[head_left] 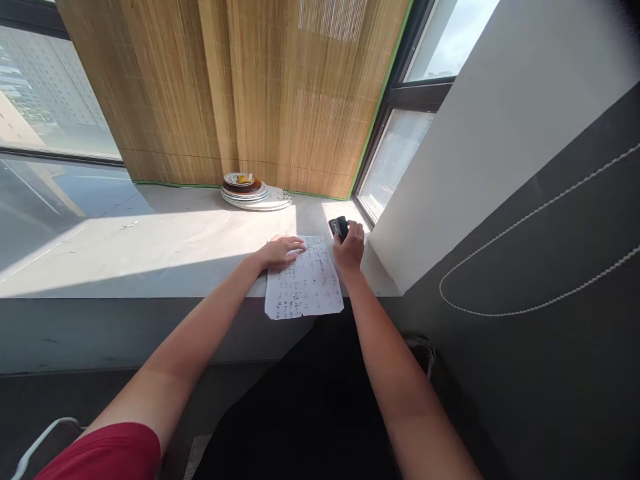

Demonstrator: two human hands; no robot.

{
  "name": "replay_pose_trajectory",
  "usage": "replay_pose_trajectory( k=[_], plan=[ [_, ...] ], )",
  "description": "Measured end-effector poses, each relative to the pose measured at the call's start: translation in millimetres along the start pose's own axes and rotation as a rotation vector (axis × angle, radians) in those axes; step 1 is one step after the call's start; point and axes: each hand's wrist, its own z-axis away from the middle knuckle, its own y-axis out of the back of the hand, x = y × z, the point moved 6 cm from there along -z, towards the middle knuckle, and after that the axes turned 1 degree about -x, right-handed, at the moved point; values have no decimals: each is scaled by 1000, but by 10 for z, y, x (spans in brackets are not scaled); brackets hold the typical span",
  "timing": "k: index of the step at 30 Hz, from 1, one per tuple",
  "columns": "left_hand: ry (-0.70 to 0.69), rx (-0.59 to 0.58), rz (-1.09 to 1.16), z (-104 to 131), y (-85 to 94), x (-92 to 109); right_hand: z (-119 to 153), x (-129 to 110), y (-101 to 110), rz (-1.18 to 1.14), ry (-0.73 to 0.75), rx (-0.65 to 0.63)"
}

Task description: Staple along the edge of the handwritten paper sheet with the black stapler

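Note:
A sheet of paper (313,287) with rows of dark handwriting lies on the grey window sill (185,233), its near end reaching past the front edge. My left hand (281,252) rests on the sheet's upper left part, fingers stretched out and holding nothing. Beside the upper right corner of the paper, my right hand (350,250) is closed around a small black object (339,227) with a shiny, lighter face. Its exact kind is too small to make out, and the fingers cover its right side.
A stack of plates (245,193) stands at the back of the sill against a bamboo blind (240,100). To the right, a slanting white wall (450,147) borders the sill, and a looped bead chain (480,312) hangs there. Windows (50,100) flank the blind.

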Motion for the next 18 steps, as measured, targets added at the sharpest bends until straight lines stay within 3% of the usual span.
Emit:
replay_pose_trajectory(
  k=[4,6,10,18],
  plan=[
    [287,399,-48,81,292,-170,227,-495,-336,-149,72,-253],
    [427,528,-64,164,386,-266,333,-622,-473,-162,78,-357],
    [497,524,-44,197,367,-375,392,-489,-522,-104,31,-461],
    [500,480,-61,135,291,-372,177,169,-226,-134,-81,-535]
  ],
)
